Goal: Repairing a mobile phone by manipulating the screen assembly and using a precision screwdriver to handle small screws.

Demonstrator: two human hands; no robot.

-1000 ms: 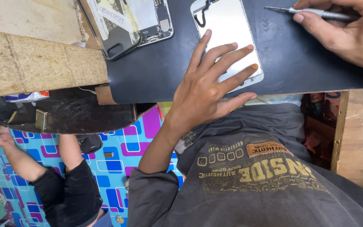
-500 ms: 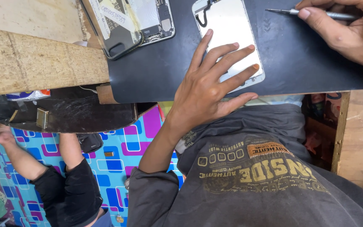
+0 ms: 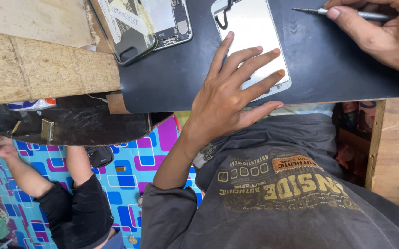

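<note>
Pressing flat with fingers spread, the left hand (image 3: 225, 99) is pinning a white phone screen panel (image 3: 255, 41) to the black work mat (image 3: 176, 78), nothing clasped. The right hand (image 3: 379, 34) is pinching a thin metal screwdriver (image 3: 335, 12), tip pointing toward the panel. An opened phone body (image 3: 162, 20) is lying well apart at the mat's far corner.

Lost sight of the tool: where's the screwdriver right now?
Head view, top right: the screwdriver is in the right hand, tip over the black mat, just right of the white panel.
</note>
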